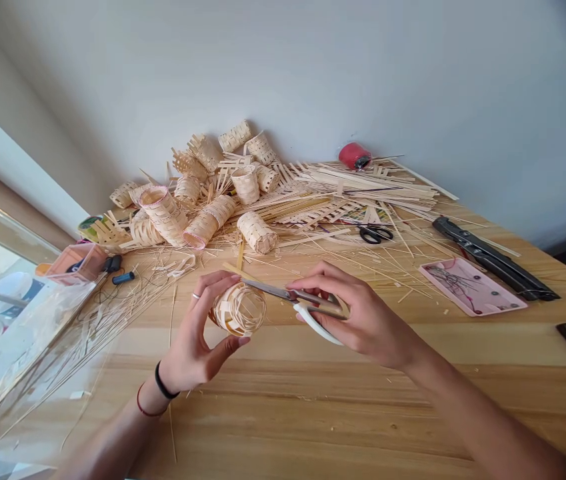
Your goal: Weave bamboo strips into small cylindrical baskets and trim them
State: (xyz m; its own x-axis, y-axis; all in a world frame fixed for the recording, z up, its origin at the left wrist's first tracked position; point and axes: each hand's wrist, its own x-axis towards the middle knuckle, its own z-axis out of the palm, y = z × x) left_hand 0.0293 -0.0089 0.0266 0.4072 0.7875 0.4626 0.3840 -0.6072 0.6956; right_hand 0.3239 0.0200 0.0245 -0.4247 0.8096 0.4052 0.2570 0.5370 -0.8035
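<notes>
My left hand point(203, 333) grips a small round woven basket point(245, 310) of pale bamboo strips, thumb below and fingers over the top. Its coiled, woven end faces me, and a loose strip point(239, 272) sticks out at the upper edge. In my right hand point(347, 303) is a pair of scissors point(320, 310) with white and beige handles. The blades point left and lie along the top of the basket, by the loose strip. Whether the blades touch the strip I cannot tell.
Several woven cylinders point(257, 233) and many loose strips point(333, 193) are heaped by the wall. Black scissors point(375, 233), a pink tray point(493, 300) of pins, a long black tool point(493, 257) and a red spool point(354, 156) lie right. A pink box point(77, 260) stands left.
</notes>
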